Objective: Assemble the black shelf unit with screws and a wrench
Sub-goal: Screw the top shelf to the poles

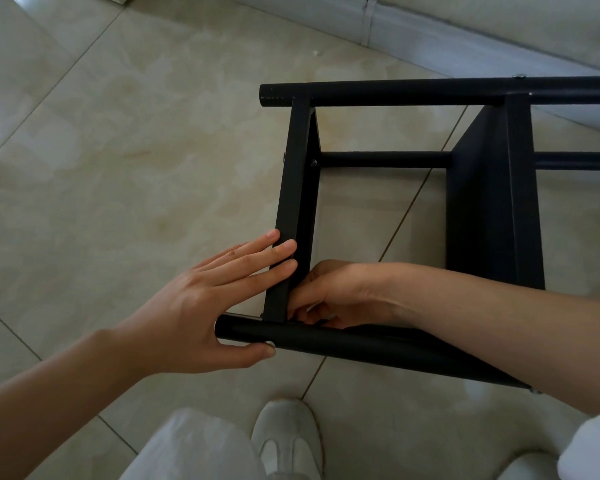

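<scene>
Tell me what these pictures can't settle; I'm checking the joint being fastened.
Head view only:
- Right hand fingertips and whatever they hold: hidden behind the flat black crossbar and round black front tube.
- Wrench: not visible.
- Black shelf unit's right side: cut off by the frame edge.
- Screw under the left hand's thumb: mostly covered.

We cannot see the right hand's [329, 296] fingertips; they curl behind the near tube [343, 344] and the flat crossbar [291, 209], so whatever they may be pinching stays hidden. The black shelf unit [492, 188] runs off the right edge. The left hand's [201, 306] thumb covers part of a small silver screw head [269, 343]. Our shoe [286, 434] is cut off at the bottom.
</scene>
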